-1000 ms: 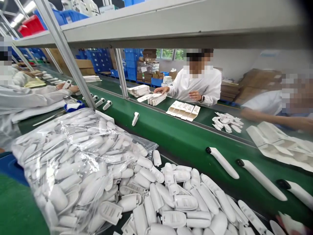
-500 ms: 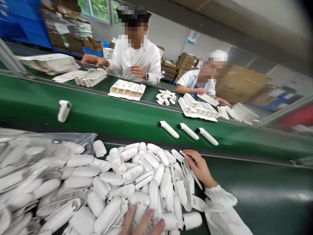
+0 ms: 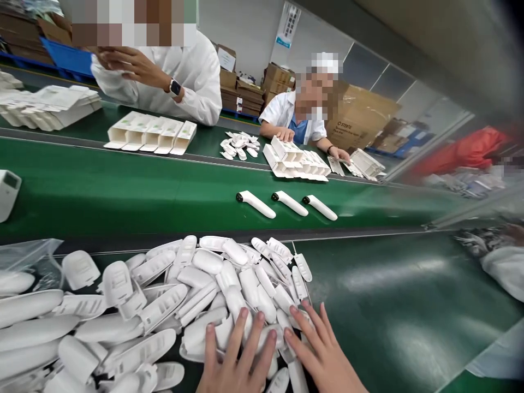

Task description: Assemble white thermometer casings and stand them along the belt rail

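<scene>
A heap of loose white plastic casing shells [image 3: 158, 314] covers the near bench, mostly on the left. My left hand [image 3: 239, 352] lies palm down on its near right part, fingers spread over the shells. Beside it, my right hand [image 3: 321, 349] rests against the right edge of the heap with its fingers apart, fingertips touching shells. Neither hand grasps a piece. The shells under both palms are hidden.
Three white handheld thermometers [image 3: 289, 203] with black tips lie on the green conveyor belt [image 3: 123, 191]; another white device [image 3: 8, 194] is at far left. Two co-workers sit across, near open white boxes [image 3: 151, 134] and small white parts [image 3: 239, 144]. A clear plastic bag [image 3: 36, 254] lies left.
My right hand has come from the heap's far right edge back toward me, beside my left hand. My left hand shows more fully. The view has shifted right.
</scene>
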### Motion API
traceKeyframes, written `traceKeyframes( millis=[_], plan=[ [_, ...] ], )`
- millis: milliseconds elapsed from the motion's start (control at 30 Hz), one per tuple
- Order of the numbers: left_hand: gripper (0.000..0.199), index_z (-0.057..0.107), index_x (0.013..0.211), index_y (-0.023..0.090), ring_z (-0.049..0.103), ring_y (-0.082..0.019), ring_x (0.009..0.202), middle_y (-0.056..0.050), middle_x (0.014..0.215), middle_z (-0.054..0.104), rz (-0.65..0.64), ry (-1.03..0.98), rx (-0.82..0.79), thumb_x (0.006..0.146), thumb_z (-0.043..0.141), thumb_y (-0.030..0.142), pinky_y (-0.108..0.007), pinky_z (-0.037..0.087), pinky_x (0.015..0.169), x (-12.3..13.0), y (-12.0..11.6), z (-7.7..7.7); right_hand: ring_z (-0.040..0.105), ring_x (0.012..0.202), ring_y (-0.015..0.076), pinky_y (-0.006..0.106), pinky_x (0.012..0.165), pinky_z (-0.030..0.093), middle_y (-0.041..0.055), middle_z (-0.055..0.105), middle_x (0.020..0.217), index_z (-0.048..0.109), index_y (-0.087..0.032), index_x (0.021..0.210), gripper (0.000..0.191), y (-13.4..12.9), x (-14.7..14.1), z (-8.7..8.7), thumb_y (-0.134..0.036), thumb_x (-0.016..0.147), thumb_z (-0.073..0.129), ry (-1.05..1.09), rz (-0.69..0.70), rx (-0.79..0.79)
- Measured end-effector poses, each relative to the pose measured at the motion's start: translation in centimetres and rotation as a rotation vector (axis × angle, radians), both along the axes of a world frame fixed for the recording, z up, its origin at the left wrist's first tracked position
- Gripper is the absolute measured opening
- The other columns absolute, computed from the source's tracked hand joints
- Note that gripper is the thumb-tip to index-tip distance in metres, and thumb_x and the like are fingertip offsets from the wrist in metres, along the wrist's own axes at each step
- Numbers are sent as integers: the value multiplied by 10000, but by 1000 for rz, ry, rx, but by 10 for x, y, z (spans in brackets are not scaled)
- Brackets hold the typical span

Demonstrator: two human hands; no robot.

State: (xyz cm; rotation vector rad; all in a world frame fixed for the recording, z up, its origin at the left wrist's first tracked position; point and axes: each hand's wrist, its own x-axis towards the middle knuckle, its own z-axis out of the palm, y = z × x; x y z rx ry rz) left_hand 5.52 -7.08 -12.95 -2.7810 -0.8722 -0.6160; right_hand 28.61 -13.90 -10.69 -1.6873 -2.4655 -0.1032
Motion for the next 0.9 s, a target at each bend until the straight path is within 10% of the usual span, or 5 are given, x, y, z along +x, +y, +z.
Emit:
traceKeyframes(
  millis=[233, 567, 733, 900],
  plan=[
    [594, 414, 1466, 258, 50, -351, 1487, -68, 1553, 361, -20, -66, -171, 944, 436, 538, -669, -160, 1124, 57, 8, 12, 183, 1421, 452, 724, 1106, 145, 142, 231, 1569, 203, -213, 1576, 833, -3, 34, -11, -726, 946, 386, -31, -81, -47],
    [565, 423, 1450, 189, 127, -351, 1479, -128, 1573, 305, 18, -63, -222, 1010, 266, 508, -715, -18, 1120, 133, 44, 20, 134, 1449, 384, 662, 1139, 164, 114, 156, 1599, 241, -226, 1563, 755, 57, 123, -6, -711, 986, 280, 2, -15, -33],
    [583, 455, 1430, 195, 163, -349, 1471, -125, 1553, 349, 34, -68, -168, 991, 310, 550, -671, -42, 1154, 104, 34, 37, 148, 1447, 380, 649, 1141, 167, 87, 171, 1598, 238, -253, 1563, 660, 68, 131, -8, -625, 1021, 289, 30, -2, 9],
    [431, 604, 1270, 271, 386, -240, 1373, -16, 1417, 546, -70, -2, -3, 987, 381, 506, -532, -134, 1196, 15, 9, 55, 200, 1425, 416, 686, 1133, 115, 90, 244, 1575, 236, -268, 1565, 634, 56, 106, -14, -540, 1012, 387, 76, 47, 115]
  ],
)
